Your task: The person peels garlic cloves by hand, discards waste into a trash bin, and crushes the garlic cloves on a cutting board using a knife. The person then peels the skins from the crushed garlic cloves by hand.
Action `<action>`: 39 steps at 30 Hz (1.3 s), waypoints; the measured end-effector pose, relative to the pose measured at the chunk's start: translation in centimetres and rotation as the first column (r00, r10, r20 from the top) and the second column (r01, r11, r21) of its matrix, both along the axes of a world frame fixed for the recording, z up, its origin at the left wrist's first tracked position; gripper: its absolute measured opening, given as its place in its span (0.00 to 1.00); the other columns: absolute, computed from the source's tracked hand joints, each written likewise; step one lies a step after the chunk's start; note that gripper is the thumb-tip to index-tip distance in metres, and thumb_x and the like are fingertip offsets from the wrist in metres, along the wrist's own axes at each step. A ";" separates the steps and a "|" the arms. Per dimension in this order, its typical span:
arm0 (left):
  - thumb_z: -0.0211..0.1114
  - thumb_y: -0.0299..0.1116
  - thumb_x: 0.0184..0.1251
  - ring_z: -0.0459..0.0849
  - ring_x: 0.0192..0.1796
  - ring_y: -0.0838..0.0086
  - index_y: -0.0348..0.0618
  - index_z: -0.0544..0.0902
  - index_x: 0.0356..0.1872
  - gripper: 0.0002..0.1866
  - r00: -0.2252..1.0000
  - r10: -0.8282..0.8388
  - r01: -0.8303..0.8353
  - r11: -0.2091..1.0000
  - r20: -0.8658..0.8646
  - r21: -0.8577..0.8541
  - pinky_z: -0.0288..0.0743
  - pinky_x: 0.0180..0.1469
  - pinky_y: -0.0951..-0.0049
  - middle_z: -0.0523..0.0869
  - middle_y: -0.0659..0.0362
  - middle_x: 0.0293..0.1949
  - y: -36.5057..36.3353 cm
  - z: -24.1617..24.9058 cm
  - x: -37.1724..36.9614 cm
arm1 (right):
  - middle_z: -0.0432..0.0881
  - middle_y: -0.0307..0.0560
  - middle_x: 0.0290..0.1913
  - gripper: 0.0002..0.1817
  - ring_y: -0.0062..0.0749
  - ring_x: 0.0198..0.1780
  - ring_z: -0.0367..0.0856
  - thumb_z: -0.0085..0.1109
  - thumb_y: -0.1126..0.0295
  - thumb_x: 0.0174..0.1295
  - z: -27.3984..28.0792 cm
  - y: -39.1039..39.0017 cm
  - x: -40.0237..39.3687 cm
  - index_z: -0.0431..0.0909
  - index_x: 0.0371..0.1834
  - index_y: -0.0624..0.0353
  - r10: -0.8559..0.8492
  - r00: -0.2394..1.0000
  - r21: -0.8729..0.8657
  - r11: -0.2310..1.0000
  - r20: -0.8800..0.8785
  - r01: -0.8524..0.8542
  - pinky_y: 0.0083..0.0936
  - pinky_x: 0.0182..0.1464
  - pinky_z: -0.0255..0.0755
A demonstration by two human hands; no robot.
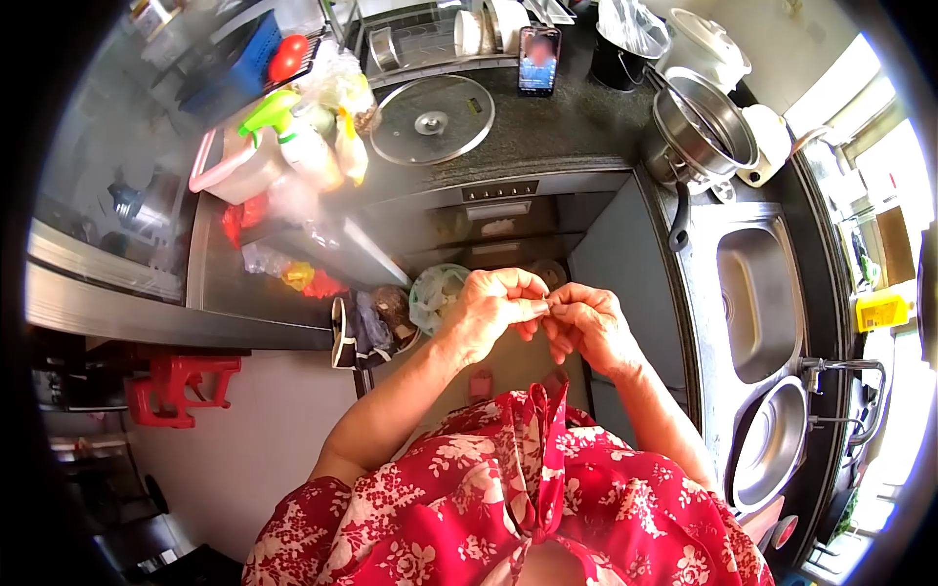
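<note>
In the middle of the head view my left hand [495, 311] and my right hand [589, 327] meet at the fingertips, in front of my body. The fingers of both are pinched together on something small between them, which I cannot make out. Just beyond and to the left of my left hand, low near the floor, sits a bin lined with a pale green bag [430, 296], with whitish scraps in it. My hands are held apart from the counter and the sink.
A glass lid [432, 119] lies on the dark counter [576, 137], near a propped phone [539, 61]. A spray bottle [298, 142] stands at left. Right are a steel pot [699, 122] with a projecting handle, and a double sink [728, 234]. A red stool [181, 389] is lower left.
</note>
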State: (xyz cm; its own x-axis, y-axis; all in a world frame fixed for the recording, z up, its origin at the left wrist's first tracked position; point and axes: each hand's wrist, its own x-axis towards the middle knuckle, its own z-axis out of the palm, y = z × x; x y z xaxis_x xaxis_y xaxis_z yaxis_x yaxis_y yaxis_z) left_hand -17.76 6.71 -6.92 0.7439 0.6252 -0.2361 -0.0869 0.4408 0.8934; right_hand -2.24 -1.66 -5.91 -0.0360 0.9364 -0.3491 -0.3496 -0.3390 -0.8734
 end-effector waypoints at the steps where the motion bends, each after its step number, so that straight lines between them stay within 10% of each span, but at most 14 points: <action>1: 0.63 0.23 0.56 0.79 0.25 0.78 0.34 0.80 0.34 0.06 1.000 -0.008 0.008 1.000 -0.005 -0.006 0.73 0.26 0.81 0.82 0.58 0.26 -0.1 0.2 0.5 | 0.74 0.43 0.22 0.10 0.22 0.20 0.72 0.48 0.69 0.63 0.2 -0.2 0.4 0.73 0.31 0.66 -0.025 0.999 -0.011 1.000 -0.031 0.025 0.19 0.22 0.70; 18: 0.65 0.21 0.52 0.79 0.24 0.79 0.34 0.79 0.35 0.08 0.996 -0.027 0.028 0.999 -0.087 0.015 0.74 0.24 0.81 0.82 0.58 0.27 -1.8 -0.2 6.3 | 0.71 0.36 0.16 0.10 0.15 0.14 0.64 0.49 0.70 0.65 -1.1 -2.6 4.3 0.74 0.30 0.65 -0.212 0.959 0.135 0.973 0.187 0.188 0.15 0.15 0.59; 24: 0.66 0.21 0.50 0.78 0.21 0.77 0.34 0.78 0.29 0.06 0.996 -0.082 0.084 0.988 0.015 -0.127 0.73 0.23 0.80 0.81 0.57 0.23 -1.4 -0.3 6.2 | 0.72 0.40 0.17 0.09 0.17 0.14 0.65 0.50 0.70 0.64 -1.9 -2.8 5.2 0.74 0.30 0.65 -0.126 0.983 0.051 0.990 -0.132 0.134 0.15 0.16 0.61; 39: 0.64 0.19 0.49 0.77 0.19 0.81 0.34 0.78 0.29 0.06 0.944 -0.160 0.206 0.969 -0.288 0.139 0.72 0.20 0.81 0.81 0.58 0.21 -1.2 0.5 5.3 | 0.73 0.38 0.19 0.09 0.17 0.18 0.69 0.50 0.71 0.63 -0.9 -2.4 4.7 0.74 0.32 0.67 0.006 0.953 0.060 0.998 0.304 -0.025 0.16 0.21 0.65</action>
